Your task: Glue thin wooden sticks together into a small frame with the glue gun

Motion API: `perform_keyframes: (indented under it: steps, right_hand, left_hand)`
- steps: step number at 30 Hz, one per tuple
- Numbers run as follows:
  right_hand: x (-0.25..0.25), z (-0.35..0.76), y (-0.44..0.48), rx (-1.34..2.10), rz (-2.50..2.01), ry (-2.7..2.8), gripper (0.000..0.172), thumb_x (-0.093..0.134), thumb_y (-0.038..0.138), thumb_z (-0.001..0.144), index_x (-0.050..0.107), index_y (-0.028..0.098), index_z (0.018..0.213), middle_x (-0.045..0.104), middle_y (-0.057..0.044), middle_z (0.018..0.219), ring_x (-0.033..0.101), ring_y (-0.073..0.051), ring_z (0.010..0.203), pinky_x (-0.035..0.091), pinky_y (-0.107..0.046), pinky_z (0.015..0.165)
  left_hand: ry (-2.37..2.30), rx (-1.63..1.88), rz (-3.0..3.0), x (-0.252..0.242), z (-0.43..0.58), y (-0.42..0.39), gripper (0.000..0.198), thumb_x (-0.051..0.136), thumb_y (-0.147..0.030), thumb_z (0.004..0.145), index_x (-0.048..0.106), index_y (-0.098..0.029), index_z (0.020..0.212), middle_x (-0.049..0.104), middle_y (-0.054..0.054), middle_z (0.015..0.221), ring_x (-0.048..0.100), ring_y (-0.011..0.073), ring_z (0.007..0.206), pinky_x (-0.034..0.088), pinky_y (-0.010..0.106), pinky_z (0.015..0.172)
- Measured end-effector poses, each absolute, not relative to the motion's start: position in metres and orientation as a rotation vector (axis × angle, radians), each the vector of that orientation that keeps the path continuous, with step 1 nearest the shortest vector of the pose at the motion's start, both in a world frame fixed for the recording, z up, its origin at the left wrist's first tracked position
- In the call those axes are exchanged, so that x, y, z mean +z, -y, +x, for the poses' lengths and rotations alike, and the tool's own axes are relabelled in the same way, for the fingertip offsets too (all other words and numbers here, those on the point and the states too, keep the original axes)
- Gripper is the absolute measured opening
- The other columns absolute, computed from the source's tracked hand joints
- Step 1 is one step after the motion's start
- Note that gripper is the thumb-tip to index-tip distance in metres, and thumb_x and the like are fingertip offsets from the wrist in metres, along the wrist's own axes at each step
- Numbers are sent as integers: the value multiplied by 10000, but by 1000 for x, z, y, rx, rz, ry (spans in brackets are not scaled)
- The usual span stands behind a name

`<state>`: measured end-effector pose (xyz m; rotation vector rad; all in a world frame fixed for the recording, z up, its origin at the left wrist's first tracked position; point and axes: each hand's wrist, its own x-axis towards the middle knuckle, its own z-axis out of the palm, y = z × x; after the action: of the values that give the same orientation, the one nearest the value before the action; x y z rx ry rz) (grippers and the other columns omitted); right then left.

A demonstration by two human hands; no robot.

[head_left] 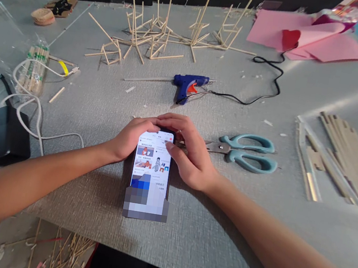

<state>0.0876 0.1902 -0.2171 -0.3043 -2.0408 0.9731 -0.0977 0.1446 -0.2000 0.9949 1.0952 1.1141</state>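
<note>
A smartphone (152, 166) lies flat on the grey table (204, 228) with its screen lit. My left hand (130, 137) curls round the phone's upper left edge, fingers closed on it. My right hand (189, 154) wraps over the phone's top right corner, its thumb resting on the screen. Both forearms stretch in from the bottom corners of the view.
Teal-handled scissors (244, 151) lie just right of my right hand. A blue glue gun (188, 85) with a black cord sits beyond the phone. Stick frames (157, 35) stand at the back, pink paper (303, 36) at the back right, wooden strips (341, 159) right, a black box (4, 135) left.
</note>
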Motion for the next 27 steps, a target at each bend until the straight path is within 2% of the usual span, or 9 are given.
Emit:
perform_keyframes:
  steps: [27]
  right_hand:
    - [-217, 87, -190, 943, -302, 2052, 400, 538, 232, 997, 557, 266, 1395, 593, -129, 1382, 566, -310, 1338, 488, -571, 1105]
  left_hand:
    - [-1074, 1125, 980, -200, -98, -144, 302, 648, -388, 759, 739, -147, 917, 693, 39, 831, 589, 168, 723, 428, 292, 656]
